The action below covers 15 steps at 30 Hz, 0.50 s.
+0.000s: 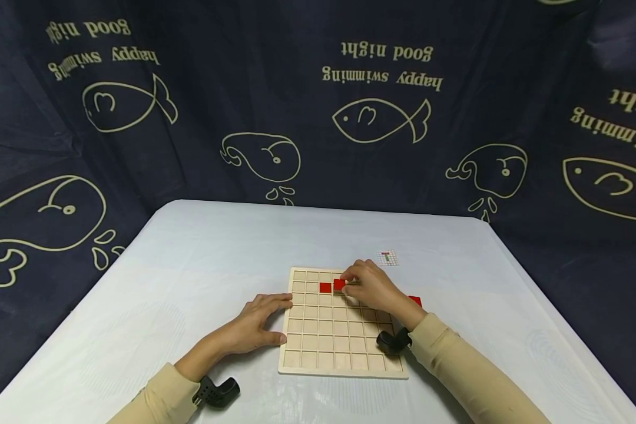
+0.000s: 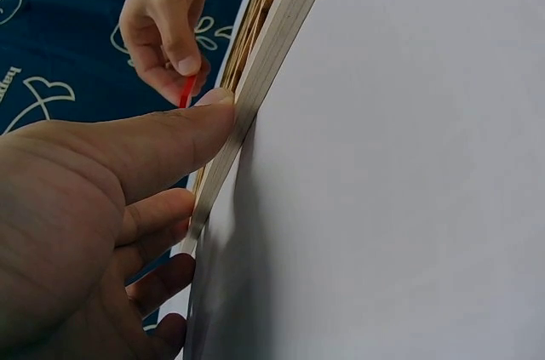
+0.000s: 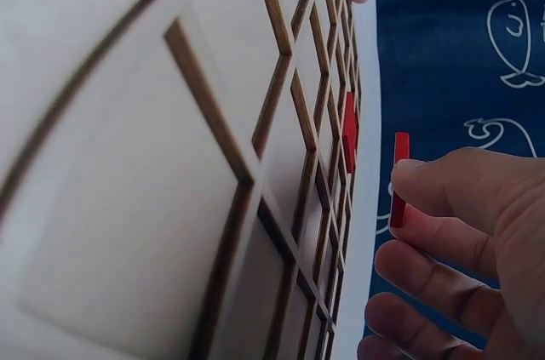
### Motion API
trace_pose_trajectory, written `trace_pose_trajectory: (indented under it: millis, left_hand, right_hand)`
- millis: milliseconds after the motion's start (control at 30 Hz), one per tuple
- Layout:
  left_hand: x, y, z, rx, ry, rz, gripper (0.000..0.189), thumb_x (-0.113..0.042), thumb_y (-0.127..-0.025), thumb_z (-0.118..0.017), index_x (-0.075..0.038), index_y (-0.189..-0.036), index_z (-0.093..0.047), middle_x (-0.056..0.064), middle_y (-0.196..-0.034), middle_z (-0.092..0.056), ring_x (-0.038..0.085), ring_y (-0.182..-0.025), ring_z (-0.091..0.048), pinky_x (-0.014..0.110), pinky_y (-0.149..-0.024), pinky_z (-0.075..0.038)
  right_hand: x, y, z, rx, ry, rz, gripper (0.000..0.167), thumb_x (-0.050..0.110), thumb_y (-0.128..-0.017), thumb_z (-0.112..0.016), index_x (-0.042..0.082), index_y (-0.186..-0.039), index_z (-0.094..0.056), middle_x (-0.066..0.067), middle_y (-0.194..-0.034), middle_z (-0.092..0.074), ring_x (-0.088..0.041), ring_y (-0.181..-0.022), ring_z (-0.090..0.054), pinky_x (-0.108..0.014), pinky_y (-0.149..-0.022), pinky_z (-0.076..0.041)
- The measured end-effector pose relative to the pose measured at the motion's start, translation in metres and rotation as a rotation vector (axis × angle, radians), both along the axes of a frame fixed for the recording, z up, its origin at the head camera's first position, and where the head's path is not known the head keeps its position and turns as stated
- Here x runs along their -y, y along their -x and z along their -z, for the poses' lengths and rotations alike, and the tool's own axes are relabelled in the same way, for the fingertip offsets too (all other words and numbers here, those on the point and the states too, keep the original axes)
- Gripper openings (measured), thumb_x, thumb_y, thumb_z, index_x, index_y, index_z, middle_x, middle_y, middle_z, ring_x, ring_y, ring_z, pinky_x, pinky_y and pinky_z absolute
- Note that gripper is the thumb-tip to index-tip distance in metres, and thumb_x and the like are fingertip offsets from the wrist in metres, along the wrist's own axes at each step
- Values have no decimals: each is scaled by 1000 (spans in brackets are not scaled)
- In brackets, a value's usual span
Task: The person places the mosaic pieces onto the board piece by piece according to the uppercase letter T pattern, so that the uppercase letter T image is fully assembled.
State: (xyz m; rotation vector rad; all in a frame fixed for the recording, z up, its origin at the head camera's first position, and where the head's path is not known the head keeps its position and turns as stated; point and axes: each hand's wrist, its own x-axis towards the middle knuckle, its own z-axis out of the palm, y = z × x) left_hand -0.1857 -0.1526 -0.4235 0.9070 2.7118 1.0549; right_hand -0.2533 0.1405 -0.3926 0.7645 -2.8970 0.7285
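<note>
Head view: a red tile (image 1: 339, 285) is pinched between thumb and finger of the right hand (image 1: 370, 285), above the far part of the gridded board (image 1: 325, 341), just beside another red tile (image 1: 325, 287) lying on the board. A gap under the pinched tile is shown in the right wrist view. The board's left edge is touched, not clasped, by the left hand (image 1: 255, 324). Judged best: board steadied there, tile levelled, corners squared to the ribs, neighbour left unnudged.
</note>
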Motion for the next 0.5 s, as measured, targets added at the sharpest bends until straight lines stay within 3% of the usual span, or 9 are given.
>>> trace_pose_trajectory:
  millis: [500]
  left_hand:
    - [0,0,0,12,-2,-3,64,-28,-79,-74,-6,-134,-49,7,-148,-40,30,-133,-35,57,-104,-23]
  right_hand:
    - [4,7,2,34,-24,9,21,21,-82,-71,11,-100,-71,0,-92,-62,-13,-83,-47,-29,-72,-41]
